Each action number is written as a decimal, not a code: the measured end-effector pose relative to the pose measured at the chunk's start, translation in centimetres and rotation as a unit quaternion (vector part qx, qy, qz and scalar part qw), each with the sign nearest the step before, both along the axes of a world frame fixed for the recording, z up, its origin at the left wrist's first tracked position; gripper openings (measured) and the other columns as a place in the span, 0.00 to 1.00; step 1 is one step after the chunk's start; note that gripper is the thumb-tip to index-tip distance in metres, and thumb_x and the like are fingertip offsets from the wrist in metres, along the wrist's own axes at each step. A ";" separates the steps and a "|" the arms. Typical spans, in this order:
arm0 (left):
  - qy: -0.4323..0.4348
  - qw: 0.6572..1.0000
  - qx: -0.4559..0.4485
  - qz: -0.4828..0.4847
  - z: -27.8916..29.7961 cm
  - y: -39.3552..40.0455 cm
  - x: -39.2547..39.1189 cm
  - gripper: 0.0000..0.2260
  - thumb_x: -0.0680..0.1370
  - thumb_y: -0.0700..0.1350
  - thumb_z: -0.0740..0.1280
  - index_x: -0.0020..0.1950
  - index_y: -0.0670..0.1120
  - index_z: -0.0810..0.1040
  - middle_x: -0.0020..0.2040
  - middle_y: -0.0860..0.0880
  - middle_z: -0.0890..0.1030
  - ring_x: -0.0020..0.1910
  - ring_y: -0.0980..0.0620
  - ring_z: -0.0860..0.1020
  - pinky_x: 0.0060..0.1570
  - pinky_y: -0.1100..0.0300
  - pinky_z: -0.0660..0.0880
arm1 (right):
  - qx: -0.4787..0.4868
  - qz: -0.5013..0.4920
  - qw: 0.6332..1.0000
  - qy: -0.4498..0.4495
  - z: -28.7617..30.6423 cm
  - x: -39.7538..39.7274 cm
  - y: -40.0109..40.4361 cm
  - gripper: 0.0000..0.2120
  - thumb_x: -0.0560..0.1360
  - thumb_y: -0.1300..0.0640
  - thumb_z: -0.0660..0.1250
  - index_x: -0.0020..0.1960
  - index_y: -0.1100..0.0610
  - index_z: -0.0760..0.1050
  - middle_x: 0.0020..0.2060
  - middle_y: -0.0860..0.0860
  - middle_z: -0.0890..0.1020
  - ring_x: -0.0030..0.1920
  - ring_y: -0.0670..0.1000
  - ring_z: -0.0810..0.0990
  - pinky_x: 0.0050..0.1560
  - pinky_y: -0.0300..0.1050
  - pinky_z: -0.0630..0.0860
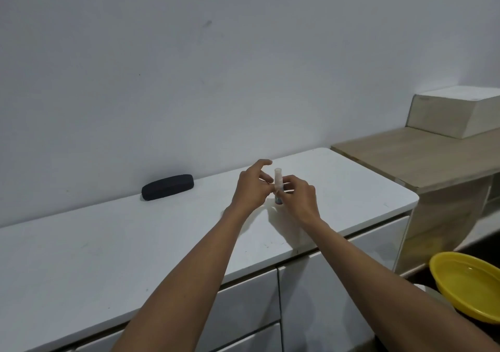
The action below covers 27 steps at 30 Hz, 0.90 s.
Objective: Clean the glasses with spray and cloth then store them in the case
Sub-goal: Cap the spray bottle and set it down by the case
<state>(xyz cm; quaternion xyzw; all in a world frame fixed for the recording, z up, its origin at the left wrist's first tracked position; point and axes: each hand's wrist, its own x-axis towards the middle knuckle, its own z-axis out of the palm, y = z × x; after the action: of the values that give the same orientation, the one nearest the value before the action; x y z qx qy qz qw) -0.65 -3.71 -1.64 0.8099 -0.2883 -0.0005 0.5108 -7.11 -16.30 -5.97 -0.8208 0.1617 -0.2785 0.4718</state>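
Note:
A small spray bottle [278,181] with a clear cap and a dark lower part stands upright over the white counter [108,243]. My right hand [300,197] grips its body from the right. My left hand [250,189] is at the bottle's left side, thumb and a finger touching near the cap, forefinger raised. A closed black glasses case [167,186] lies by the wall to the left of both hands. No glasses or cloth are in view.
A wooden shelf [422,157] adjoins the counter on the right, with a white box [457,113] on it. A yellow bowl [468,286] sits low at the right edge. White drawer fronts [311,297] run below the counter.

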 end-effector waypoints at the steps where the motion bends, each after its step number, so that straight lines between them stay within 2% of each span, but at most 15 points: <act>1: -0.005 1.000 0.020 0.012 -0.4 0.7 0.2 0.25 0.72 0.44 0.78 0.68 0.51 0.76 0.51 0.46 0.84 0.50 0.47 0.84 0.49 0.50 0.82 | -0.003 -0.006 1.000 0.003 0.2 0.1 0.2 0.08 0.77 0.55 0.73 0.55 0.55 0.82 0.43 0.48 0.86 0.42 0.48 0.86 0.54 0.51 0.82; 5: -0.034 0.982 0.136 0.126 -2.5 5.8 2.0 0.23 0.75 0.53 0.75 0.68 0.50 0.77 0.61 0.46 0.81 0.59 0.46 0.80 0.60 0.51 0.76 | -0.011 -0.014 1.000 -0.007 0.9 1.4 2.0 0.09 0.77 0.56 0.73 0.56 0.56 0.82 0.44 0.48 0.83 0.38 0.39 0.81 0.46 0.40 0.76; 7: -0.049 0.963 0.190 0.187 -3.5 9.1 2.9 0.22 0.78 0.56 0.71 0.68 0.47 0.77 0.64 0.44 0.80 0.64 0.45 0.78 0.63 0.50 0.74 | -0.009 0.007 1.000 -0.011 1.3 2.7 3.6 0.08 0.77 0.57 0.73 0.55 0.56 0.83 0.44 0.48 0.84 0.39 0.42 0.82 0.44 0.39 0.77; 9: -0.068 0.939 0.248 0.227 -4.4 12.3 3.7 0.24 0.81 0.58 0.66 0.70 0.43 0.75 0.67 0.42 0.77 0.70 0.44 0.73 0.68 0.48 0.71 | -0.002 0.030 1.000 -0.008 1.4 4.2 5.4 0.07 0.76 0.58 0.73 0.53 0.56 0.83 0.43 0.49 0.85 0.40 0.44 0.84 0.43 0.36 0.78; 11: -0.085 0.914 0.309 0.251 -5.3 15.0 4.7 0.27 0.82 0.61 0.61 0.70 0.41 0.74 0.71 0.42 0.75 0.75 0.42 0.66 0.71 0.47 0.67 | -0.003 0.046 0.999 -0.001 1.5 5.9 7.2 0.06 0.75 0.58 0.73 0.51 0.55 0.82 0.41 0.48 0.85 0.36 0.37 0.82 0.36 0.27 0.73; 12: -0.085 0.905 0.330 0.255 -5.8 16.1 5.2 0.29 0.82 0.63 0.59 0.71 0.41 0.73 0.72 0.42 0.73 0.76 0.42 0.64 0.73 0.46 0.65 | 0.000 0.052 0.999 0.001 1.6 6.8 8.1 0.06 0.75 0.59 0.73 0.51 0.55 0.82 0.41 0.48 0.85 0.34 0.35 0.81 0.35 0.26 0.71; 15: -0.074 0.891 0.371 0.250 -6.9 17.7 6.3 0.36 0.80 0.69 0.53 0.73 0.40 0.70 0.75 0.40 0.69 0.76 0.41 0.63 0.73 0.45 0.62 | 0.006 0.066 0.998 0.005 1.5 9.7 10.1 0.06 0.75 0.59 0.72 0.52 0.55 0.82 0.41 0.48 0.86 0.35 0.36 0.80 0.36 0.31 0.72; 18: -0.073 0.885 0.391 0.243 -7.2 17.5 7.0 0.39 0.80 0.69 0.51 0.78 0.41 0.64 0.79 0.39 0.64 0.79 0.41 0.60 0.76 0.44 0.57 | 0.002 0.069 0.998 0.008 1.8 12.9 11.4 0.08 0.75 0.59 0.73 0.54 0.56 0.82 0.41 0.48 0.84 0.36 0.36 0.80 0.39 0.34 0.76; 20: -0.067 0.881 0.401 0.241 -7.3 17.3 7.4 0.40 0.79 0.70 0.51 0.80 0.41 0.59 0.81 0.39 0.59 0.81 0.41 0.55 0.78 0.43 0.53 | 0.006 0.066 0.998 0.013 2.0 15.2 12.1 0.10 0.74 0.59 0.74 0.55 0.56 0.83 0.41 0.48 0.84 0.39 0.42 0.82 0.46 0.44 0.83; 23: -0.064 0.879 0.407 0.241 -7.5 17.3 7.9 0.40 0.79 0.70 0.51 0.81 0.41 0.58 0.82 0.39 0.58 0.81 0.41 0.54 0.78 0.43 0.52 | 0.025 0.056 0.998 0.024 1.7 18.4 12.9 0.11 0.72 0.59 0.75 0.55 0.57 0.83 0.40 0.47 0.83 0.43 0.50 0.84 0.52 0.54 0.85; 27: -0.063 0.879 0.408 0.239 -7.5 17.3 8.0 0.41 0.79 0.70 0.51 0.81 0.41 0.57 0.82 0.39 0.56 0.82 0.41 0.53 0.79 0.43 0.50 | 0.040 0.049 0.998 0.024 0.9 21.6 13.8 0.12 0.73 0.59 0.75 0.57 0.57 0.83 0.42 0.47 0.83 0.45 0.51 0.83 0.55 0.52 0.84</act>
<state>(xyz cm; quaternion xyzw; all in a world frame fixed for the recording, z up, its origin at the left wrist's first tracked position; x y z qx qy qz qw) 7.38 13.55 -9.13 0.9892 -0.0914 0.0551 0.1008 14.46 -2.54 -5.07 -0.8149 0.1431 -0.2285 0.5132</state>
